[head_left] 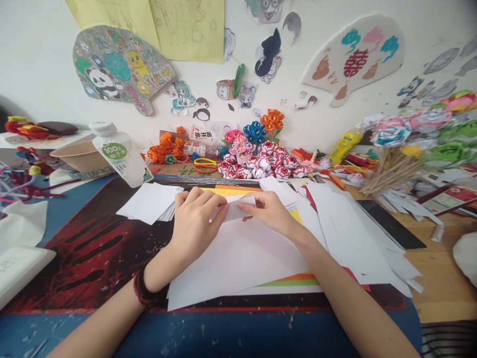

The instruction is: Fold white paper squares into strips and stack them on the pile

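Observation:
My left hand (197, 219) and my right hand (269, 210) meet over a small folded piece of white paper (238, 208), each pinching one end of it. The fingers of both hands are curled onto the paper. It is held just above a large white sheet (238, 258) that lies over coloured sheets. A dark band sits on my left wrist. A stack of small white squares (151, 201) lies just left of my left hand.
A white bottle (119, 154) lies tilted at the back left beside a paper bowl (80, 155). Paper flowers (261, 161) crowd the back by the wall. Bundled sticks with paper roses (402, 149) are at the right, loose white strips (357, 233) beside my right arm.

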A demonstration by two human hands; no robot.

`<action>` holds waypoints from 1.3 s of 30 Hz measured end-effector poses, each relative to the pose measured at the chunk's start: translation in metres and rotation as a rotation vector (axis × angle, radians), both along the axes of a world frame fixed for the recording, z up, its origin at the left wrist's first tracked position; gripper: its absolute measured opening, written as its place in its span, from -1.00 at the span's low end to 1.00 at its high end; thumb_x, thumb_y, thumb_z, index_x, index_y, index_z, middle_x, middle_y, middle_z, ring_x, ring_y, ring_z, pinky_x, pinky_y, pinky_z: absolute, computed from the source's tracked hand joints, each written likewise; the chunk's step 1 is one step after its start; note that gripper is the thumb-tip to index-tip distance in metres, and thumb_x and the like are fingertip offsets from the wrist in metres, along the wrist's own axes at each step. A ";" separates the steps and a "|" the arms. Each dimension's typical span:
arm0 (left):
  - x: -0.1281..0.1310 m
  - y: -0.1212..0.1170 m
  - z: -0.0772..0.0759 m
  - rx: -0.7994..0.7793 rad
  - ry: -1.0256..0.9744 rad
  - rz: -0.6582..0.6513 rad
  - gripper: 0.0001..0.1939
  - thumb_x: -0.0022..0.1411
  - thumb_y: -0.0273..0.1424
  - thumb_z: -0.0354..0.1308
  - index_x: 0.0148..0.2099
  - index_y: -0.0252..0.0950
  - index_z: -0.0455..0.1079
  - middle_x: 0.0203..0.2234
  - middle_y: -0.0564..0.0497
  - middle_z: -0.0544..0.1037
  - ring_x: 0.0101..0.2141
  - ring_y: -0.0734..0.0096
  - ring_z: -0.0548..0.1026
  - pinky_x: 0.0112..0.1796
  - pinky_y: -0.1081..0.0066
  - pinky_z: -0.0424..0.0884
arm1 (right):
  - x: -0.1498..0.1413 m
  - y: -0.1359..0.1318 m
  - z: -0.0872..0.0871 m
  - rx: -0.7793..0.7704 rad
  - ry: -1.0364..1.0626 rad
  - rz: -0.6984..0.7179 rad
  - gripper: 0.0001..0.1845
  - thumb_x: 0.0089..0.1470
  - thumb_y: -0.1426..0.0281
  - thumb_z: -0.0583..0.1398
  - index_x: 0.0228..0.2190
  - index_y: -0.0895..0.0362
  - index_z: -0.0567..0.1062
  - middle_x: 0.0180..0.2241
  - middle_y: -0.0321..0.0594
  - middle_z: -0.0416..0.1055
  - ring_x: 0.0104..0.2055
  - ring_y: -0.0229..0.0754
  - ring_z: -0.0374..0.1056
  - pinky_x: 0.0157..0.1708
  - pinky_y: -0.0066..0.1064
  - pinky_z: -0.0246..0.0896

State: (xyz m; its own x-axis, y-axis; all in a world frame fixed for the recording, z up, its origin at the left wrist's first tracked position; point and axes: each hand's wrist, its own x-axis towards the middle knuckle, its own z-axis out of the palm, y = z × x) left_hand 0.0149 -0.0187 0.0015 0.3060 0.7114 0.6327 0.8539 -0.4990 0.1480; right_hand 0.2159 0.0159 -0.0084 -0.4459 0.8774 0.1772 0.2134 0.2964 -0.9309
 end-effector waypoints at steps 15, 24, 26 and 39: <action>0.012 -0.001 0.000 -0.547 -0.424 -0.206 -0.81 0.13 -0.46 -0.02 -0.53 -0.30 0.22 -0.66 0.15 0.21 -0.56 0.54 0.18 -0.48 0.49 0.11 | -0.007 -0.004 -0.003 0.321 -0.142 -0.037 -0.72 0.20 0.27 0.14 -0.40 0.18 0.54 -0.40 -0.27 0.50 -0.34 -0.22 0.38 -0.35 -0.45 0.16; 0.013 0.008 -0.005 -0.600 -0.462 -0.152 -0.85 0.03 -0.44 -0.03 -0.56 -0.30 0.22 -0.68 0.16 0.19 -0.57 0.54 0.15 -0.49 0.47 0.07 | -0.007 -0.007 -0.005 0.581 -0.198 -0.140 -0.75 0.22 0.33 0.12 -0.40 0.14 0.55 -0.38 -0.23 0.53 -0.35 -0.23 0.39 -0.33 -0.44 0.15; 0.012 0.008 -0.005 -0.605 -0.457 -0.150 -0.85 0.03 -0.44 -0.03 -0.56 -0.30 0.22 -0.68 0.16 0.19 -0.58 0.54 0.15 -0.49 0.47 0.07 | -0.004 -0.007 -0.002 0.590 -0.192 -0.185 -0.74 0.21 0.31 0.12 -0.41 0.14 0.55 -0.40 -0.22 0.53 -0.38 -0.22 0.38 -0.37 -0.43 0.15; -0.001 0.014 -0.003 -0.476 -0.348 -0.036 -0.83 -0.01 -0.48 0.04 -0.62 -0.29 0.23 -0.71 0.16 0.22 -0.60 0.54 0.18 -0.52 0.46 0.08 | 0.021 0.004 0.009 0.512 -0.063 -0.472 -0.68 0.15 0.19 0.16 -0.40 0.16 0.57 -0.40 -0.19 0.50 -0.37 -0.16 0.35 -0.37 -0.40 0.18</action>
